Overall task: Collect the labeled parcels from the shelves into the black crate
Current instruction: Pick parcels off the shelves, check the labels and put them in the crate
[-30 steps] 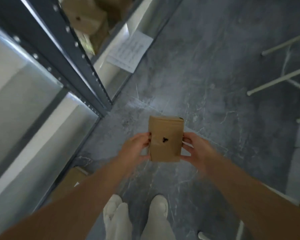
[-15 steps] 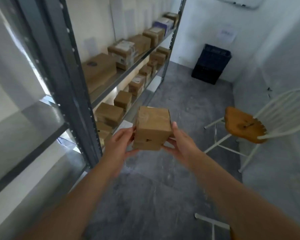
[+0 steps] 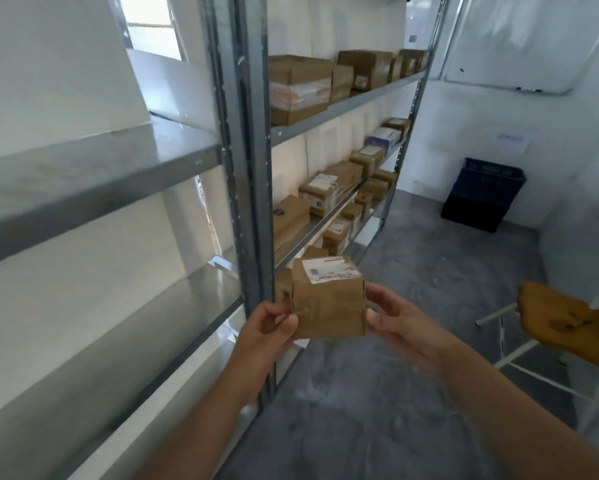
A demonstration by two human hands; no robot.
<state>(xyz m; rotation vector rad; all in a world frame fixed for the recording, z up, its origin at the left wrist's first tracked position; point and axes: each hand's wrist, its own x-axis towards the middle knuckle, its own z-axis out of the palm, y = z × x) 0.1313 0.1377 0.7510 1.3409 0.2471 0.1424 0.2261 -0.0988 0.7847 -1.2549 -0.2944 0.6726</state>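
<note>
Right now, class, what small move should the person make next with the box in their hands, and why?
Probably carry the box toward the black crate in the far corner. Both the left hand and right hand grip it, its white label shows on top, and the floor between looks clear.

I see a narrow room w/ white walls (image 3: 568, 188) and a mottled grey concrete floor (image 3: 412, 306). Metal shelving (image 3: 246, 168) runs along the left side. A whiteboard (image 3: 519, 43) hangs on the right wall, a white-framed chair w/ wooden seat (image 3: 575, 327) below it. Daylight comes thru a window (image 3: 149, 32) top left.
</note>
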